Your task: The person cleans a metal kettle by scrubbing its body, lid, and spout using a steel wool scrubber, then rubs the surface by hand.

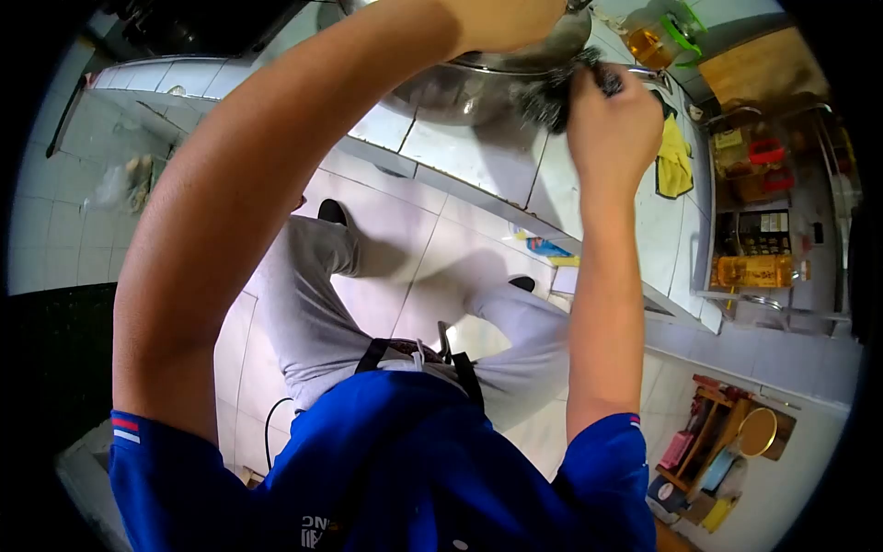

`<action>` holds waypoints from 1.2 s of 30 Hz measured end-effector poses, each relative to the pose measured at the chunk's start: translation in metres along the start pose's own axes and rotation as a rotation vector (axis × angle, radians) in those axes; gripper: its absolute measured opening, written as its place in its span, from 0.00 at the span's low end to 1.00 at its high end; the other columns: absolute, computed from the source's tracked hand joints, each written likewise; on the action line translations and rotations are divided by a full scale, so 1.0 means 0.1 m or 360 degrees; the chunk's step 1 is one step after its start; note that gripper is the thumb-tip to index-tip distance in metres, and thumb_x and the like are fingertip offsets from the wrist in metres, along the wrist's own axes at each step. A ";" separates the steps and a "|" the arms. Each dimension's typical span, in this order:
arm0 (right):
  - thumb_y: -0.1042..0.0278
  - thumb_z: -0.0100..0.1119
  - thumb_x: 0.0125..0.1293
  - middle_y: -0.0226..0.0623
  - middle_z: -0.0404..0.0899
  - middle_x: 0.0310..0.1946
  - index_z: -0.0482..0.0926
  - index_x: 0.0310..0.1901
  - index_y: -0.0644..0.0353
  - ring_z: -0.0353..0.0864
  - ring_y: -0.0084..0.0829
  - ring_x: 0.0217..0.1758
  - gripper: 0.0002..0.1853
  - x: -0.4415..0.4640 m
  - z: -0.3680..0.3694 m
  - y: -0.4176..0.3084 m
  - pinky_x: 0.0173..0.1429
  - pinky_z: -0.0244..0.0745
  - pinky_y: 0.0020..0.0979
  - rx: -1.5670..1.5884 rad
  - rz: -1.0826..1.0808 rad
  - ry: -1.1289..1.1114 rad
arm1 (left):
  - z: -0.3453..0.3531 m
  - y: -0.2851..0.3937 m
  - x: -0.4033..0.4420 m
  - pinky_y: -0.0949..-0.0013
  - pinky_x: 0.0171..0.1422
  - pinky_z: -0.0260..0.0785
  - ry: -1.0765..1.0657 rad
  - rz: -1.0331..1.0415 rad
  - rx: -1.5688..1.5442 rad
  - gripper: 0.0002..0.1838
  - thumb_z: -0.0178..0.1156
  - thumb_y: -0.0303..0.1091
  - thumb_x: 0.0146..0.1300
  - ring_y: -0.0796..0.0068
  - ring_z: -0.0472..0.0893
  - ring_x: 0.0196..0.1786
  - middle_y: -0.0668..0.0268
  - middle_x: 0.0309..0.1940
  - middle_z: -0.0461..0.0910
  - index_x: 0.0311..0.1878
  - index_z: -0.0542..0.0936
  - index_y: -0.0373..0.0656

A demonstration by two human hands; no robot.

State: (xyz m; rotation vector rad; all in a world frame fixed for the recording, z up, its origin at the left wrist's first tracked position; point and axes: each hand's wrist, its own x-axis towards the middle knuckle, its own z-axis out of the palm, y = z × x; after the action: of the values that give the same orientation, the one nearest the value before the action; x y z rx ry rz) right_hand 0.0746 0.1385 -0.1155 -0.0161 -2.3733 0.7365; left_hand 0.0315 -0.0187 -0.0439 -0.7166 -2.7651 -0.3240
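Right hand (614, 124) clamped on dark scrubber (554, 99) against metal pot (464, 99); left hand (510, 22), grip unclear

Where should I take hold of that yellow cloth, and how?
Probably pinch the yellow cloth by its lower end, coming from the near side. It lies on the tiled counter, right of the right hand; that end is uncovered and looks soft enough to bunch.

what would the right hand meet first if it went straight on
Probably the pot: the right hand points toward its side, with the dark scrubber in its grip perhaps already touching; depth is unclear.
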 end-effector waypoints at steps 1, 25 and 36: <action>0.57 0.64 0.60 0.51 0.83 0.27 0.85 0.37 0.59 0.83 0.56 0.34 0.13 0.06 -0.03 0.00 0.39 0.76 0.46 0.0041 0.0147 -0.0091 | 0.01 0.01 0.00 0.49 0.46 0.77 0.0028 0.0031 -0.0019 0.28 0.48 0.53 0.70 0.47 0.86 0.41 0.47 0.35 0.85 0.33 0.87 0.38; 0.55 0.67 0.58 0.49 0.86 0.29 0.87 0.42 0.60 0.87 0.47 0.34 0.17 0.03 0.05 0.10 0.44 0.78 0.39 0.0285 0.0280 -0.0035 | -0.14 -0.34 0.10 0.48 0.55 0.73 -0.0396 0.0197 -0.0166 0.29 0.42 0.51 0.74 0.40 0.82 0.47 0.42 0.42 0.83 0.43 0.84 0.34; 0.58 0.69 0.59 0.47 0.85 0.26 0.86 0.37 0.63 0.85 0.42 0.29 0.15 -0.10 0.06 0.08 0.40 0.77 0.33 0.0427 0.0138 0.0084 | -0.14 -0.11 0.21 0.50 0.60 0.71 -0.0434 0.0060 -0.0126 0.30 0.39 0.48 0.73 0.42 0.81 0.52 0.40 0.47 0.82 0.44 0.84 0.30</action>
State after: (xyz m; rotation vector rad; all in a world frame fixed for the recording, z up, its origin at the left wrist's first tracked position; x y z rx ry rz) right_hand 0.0781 0.1404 -0.1290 -0.0250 -2.2178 1.0775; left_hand 0.0110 -0.0225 -0.0260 -0.8913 -3.0034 -0.3532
